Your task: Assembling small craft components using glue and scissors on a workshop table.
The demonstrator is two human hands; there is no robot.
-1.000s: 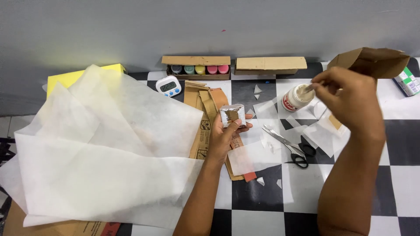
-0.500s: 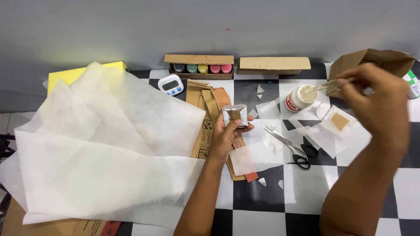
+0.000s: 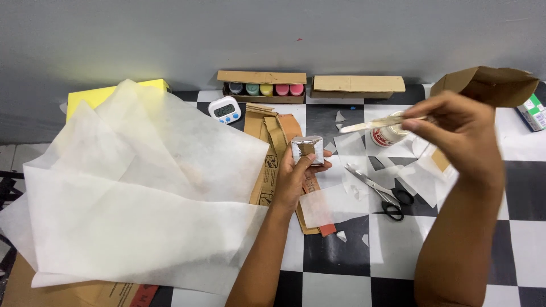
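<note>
**Small wrapped box held up, glue stick lifted beside it**

The counter (image 3: 341, 267) has a black-and-white checked top and stands against a grey wall. The largest thing on it is a heap of white tissue paper (image 3: 131, 199), spread wide to the left of the small box. Flat cardboard pieces (image 3: 273, 148) lie under and just left of the small box, partly covered by the paper. Behind the paper, far left of the small box, a yellow sheet (image 3: 91, 96) shows at the wall. A torn cardboard box (image 3: 489, 85) stands open to the far right of the small box. Two long cardboard trays sit at the wall behind it: one holding coloured pots (image 3: 264, 89), the other (image 3: 355, 85) shut with a flat lid.

The left hand (image 3: 296, 176) holds the small box (image 3: 307, 150), wrapped in pale paper with a brown patch showing, upright above the cardboard pieces; its grip is pinching the box from below with thumb and fingers. The right hand (image 3: 455, 133), right of the small box, has its grip pressed on the end of a flat wooden stick (image 3: 378, 123), which points left toward the box and passes over a white glue bottle (image 3: 388, 136). Scissors (image 3: 381, 193) with black handles lie to the lower right of the small box, among loose paper scraps (image 3: 333, 204). A small white timer (image 3: 224, 110) stands to the upper left of the box.
</note>
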